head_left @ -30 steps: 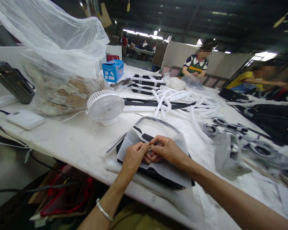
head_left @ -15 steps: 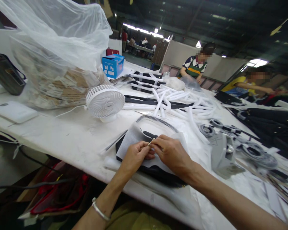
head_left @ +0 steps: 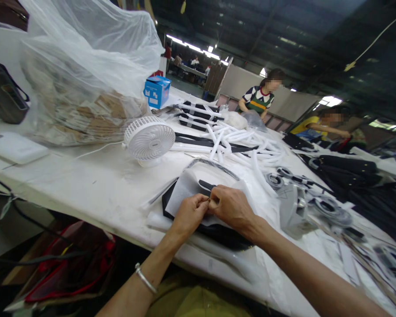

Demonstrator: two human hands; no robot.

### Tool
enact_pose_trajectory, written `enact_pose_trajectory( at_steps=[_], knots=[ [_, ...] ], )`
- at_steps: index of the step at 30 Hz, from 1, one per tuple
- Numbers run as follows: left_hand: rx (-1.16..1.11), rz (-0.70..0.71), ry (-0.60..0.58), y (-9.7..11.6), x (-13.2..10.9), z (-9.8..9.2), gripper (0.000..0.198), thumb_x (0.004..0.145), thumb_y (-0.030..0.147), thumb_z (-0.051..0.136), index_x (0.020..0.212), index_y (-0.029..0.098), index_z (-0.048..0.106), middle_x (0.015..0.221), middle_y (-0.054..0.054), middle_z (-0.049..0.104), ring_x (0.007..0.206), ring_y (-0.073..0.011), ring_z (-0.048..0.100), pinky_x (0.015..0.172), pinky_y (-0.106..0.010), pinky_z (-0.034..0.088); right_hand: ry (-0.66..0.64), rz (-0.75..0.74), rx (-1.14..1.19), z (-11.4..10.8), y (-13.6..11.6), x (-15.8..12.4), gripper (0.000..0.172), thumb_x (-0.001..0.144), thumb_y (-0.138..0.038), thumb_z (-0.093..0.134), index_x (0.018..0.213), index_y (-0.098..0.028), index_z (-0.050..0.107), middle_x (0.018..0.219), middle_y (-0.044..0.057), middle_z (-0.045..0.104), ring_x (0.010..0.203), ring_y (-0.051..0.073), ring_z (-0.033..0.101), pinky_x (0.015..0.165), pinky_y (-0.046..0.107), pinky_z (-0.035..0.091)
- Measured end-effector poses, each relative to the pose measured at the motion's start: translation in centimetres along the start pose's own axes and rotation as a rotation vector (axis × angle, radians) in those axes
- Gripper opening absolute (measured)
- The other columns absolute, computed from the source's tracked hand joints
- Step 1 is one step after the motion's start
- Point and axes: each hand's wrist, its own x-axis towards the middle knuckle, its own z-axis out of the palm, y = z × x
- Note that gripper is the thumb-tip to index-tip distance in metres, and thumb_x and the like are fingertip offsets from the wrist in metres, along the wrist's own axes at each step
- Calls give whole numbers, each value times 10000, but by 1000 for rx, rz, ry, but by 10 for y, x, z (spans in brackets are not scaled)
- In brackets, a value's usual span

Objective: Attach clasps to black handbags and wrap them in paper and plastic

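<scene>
My left hand (head_left: 189, 215) is closed in a pinch, its fingertips meeting those of my right hand (head_left: 232, 208), which is closed too. Whatever small piece they grip is hidden by the fingers. A short black strap (head_left: 206, 185) runs up to my right fingers; I cannot tell whether they hold it. Under both hands lies a black bag-like item (head_left: 224, 235), partly covered by a thin white sheet (head_left: 182, 190). Behind it curves a wrapped handle (head_left: 214, 164). A clear plastic-wrapped length (head_left: 218, 259) lies along the table edge in front.
A white fan (head_left: 150, 138) stands left of the work. Beyond are a large plastic bag (head_left: 86, 88), a blue box (head_left: 157, 91) and many white tubes (head_left: 231, 136). At right sit a tape dispenser (head_left: 293, 207) and coiled straps (head_left: 330, 209). Two people (head_left: 257, 99) work across the table.
A small gold-coloured metal piece showed between my fingertips before; now the fingers cover it. My hands have drawn closer together, and the view has shifted slightly.
</scene>
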Motion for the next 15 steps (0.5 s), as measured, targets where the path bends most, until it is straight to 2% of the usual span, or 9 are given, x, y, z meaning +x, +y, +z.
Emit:
enact_pose_trajectory(
  at_steps=[2, 6, 11, 15],
  knots=[
    [-65, -67, -12, -2, 1, 1, 181, 821, 245, 529, 843, 169, 691, 809, -29, 730, 756, -186, 699, 690, -250, 533, 3, 75, 219, 1, 6, -1, 120, 758, -192, 578, 693, -184, 679, 721, 24, 686, 680, 163, 615, 592, 254, 370],
    [-164, -217, -28, -1, 5, 3, 127, 807, 246, 580, 838, 156, 664, 779, -46, 739, 732, -192, 722, 689, -251, 551, -98, 285, 641, 5, 18, -7, 123, 707, -249, 579, 652, -177, 660, 592, -7, 643, 559, 129, 564, 515, 222, 374],
    [-148, -266, -25, 3, 9, 4, 68, 798, 186, 564, 766, 156, 616, 744, -58, 744, 670, -174, 722, 629, -224, 540, -128, 404, 867, 9, 35, -14, 81, 641, -223, 549, 627, -167, 605, 518, -15, 589, 503, 127, 545, 489, 213, 408],
    [-108, -274, -16, 5, 11, 5, 72, 778, 201, 597, 719, 162, 580, 682, -46, 732, 609, -159, 706, 566, -200, 508, -138, 409, 942, 6, 41, -17, 89, 648, -239, 573, 656, -158, 609, 551, -10, 599, 525, 128, 550, 511, 215, 444]
  ],
)
